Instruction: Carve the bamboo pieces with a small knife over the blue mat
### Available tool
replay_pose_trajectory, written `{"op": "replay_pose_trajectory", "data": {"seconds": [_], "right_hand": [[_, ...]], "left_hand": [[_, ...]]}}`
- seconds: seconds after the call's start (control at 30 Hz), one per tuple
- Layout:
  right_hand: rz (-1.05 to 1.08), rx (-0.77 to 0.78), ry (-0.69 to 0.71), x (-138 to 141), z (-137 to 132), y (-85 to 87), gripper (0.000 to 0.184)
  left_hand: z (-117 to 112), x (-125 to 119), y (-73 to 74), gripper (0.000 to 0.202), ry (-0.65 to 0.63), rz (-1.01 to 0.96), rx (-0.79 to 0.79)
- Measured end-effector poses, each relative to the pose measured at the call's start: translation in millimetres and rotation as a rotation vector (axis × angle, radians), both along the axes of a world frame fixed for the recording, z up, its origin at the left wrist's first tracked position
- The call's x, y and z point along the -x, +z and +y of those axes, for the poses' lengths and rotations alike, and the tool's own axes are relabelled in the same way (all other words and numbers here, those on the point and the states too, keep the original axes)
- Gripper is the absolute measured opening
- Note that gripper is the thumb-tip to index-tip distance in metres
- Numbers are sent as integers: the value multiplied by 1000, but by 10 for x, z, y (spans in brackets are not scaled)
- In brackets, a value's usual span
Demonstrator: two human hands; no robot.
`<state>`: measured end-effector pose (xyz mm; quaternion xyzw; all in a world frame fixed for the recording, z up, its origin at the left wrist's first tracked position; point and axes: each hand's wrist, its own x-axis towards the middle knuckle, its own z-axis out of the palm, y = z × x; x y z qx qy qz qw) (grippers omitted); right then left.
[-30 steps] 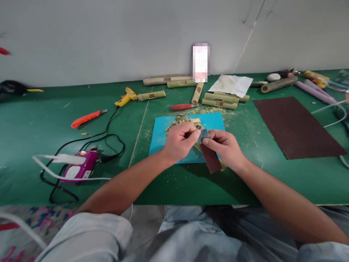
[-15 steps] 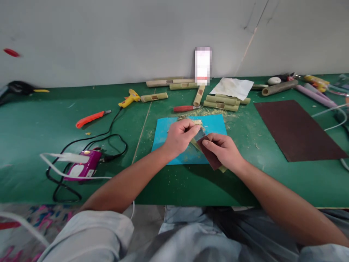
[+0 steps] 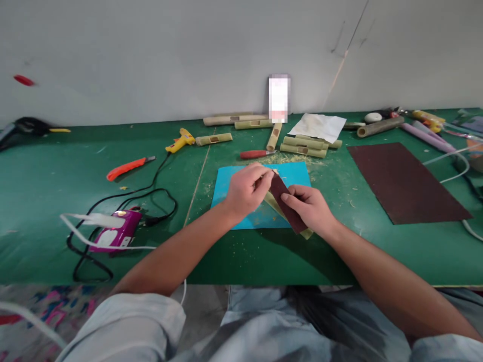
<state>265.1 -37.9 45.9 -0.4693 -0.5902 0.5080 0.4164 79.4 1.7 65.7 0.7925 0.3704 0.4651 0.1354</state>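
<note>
A narrow strip of dark brown sandpaper (image 3: 279, 193) slants between my two hands, brown face up. My left hand (image 3: 245, 193) is closed, pinching the strip's upper end between thumb and fingers. With thumb on top, my right hand (image 3: 311, 205) grips the strip lower down. A pale green bamboo piece (image 3: 308, 234) shows under and beside the strip; my right fingers appear to hold it too, but they are partly hidden. Below both hands lies a blue sheet (image 3: 225, 183) dusted with shavings.
Behind the sheet lie a red-handled knife (image 3: 253, 154) and several notched bamboo tubes (image 3: 303, 150). A large brown sandpaper sheet (image 3: 405, 183) is at the right. To the left are an orange cutter (image 3: 126, 169), a yellow glue gun (image 3: 181, 141) and a purple power strip (image 3: 119, 232) with cords.
The sandpaper strip's upper part, which showed a grey side near my left fingers, now shows brown along its length up to them. Both hands keep nearly the same place.
</note>
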Motion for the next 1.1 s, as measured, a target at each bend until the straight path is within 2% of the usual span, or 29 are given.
{"op": "replay_pose_trajectory", "data": {"seconds": [0.07, 0.23, 0.37, 0.5, 0.83, 1.1], "right_hand": [[-9, 7, 37, -1, -12, 24, 41], [-16, 20, 82, -17, -12, 50, 43], [-15, 35, 70, -27, 6, 44, 44], [-10, 65, 73, -27, 17, 39, 42], [-19, 103, 68, -7, 59, 73, 42], [-77, 84, 86, -19, 156, 104, 38]], "left_hand": [[17, -1, 28, 26, 17, -27, 65], [56, 9, 96, 28, 45, -106, 361], [86, 14, 86, 29, 87, -264, 480], [91, -6, 16, 30, 122, -379, 509], [114, -50, -124, 30, 203, -438, 480], [136, -92, -165, 30, 218, -543, 511]]}}
